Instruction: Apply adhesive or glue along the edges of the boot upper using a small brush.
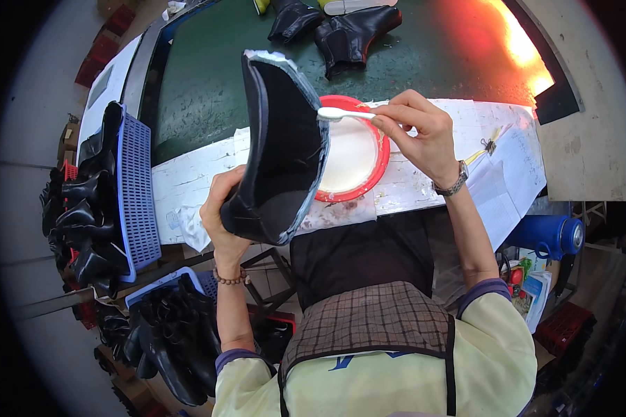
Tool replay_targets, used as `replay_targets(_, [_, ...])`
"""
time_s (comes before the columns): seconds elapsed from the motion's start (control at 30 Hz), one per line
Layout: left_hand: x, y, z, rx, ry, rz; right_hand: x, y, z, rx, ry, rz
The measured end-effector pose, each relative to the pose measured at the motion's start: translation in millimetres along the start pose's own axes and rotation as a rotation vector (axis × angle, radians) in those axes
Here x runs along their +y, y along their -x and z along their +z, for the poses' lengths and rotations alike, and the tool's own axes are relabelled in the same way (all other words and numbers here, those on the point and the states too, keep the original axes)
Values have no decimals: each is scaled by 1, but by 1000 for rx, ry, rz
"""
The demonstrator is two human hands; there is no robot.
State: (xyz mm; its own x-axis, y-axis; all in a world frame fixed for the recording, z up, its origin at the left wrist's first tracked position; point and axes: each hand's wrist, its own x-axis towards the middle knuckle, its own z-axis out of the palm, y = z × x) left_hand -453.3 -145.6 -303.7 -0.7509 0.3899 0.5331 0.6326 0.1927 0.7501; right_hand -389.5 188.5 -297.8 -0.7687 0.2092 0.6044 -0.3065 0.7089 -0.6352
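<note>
- Left hand (224, 208) clasps black, smooth boot upper (271, 132) at its lower left, above white counter (414, 184)'s near edge; long axis near-to-far.
- Right hand (421, 132) pinches white plastic brush (344, 114), head at upper's pale right edge.
- Round, red-rimmed tub (384, 154) behind upper.
- Beyond: scuffed green surface (209, 83), creased boots (358, 35).

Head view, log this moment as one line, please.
left hand: holds black boot upper | right hand: holds white brush at upper's edge | red-rimmed bowl: white contents
</note>
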Motion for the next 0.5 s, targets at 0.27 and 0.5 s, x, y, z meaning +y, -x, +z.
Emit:
replay_targets(0.27, [-17, 16, -36, 18, 323, -402, 19, 8, 7, -315, 430, -32])
replay_targets(0.5, [-40, 36, -57, 36, 827, -794, 7, 2, -4, -267, 289, 20])
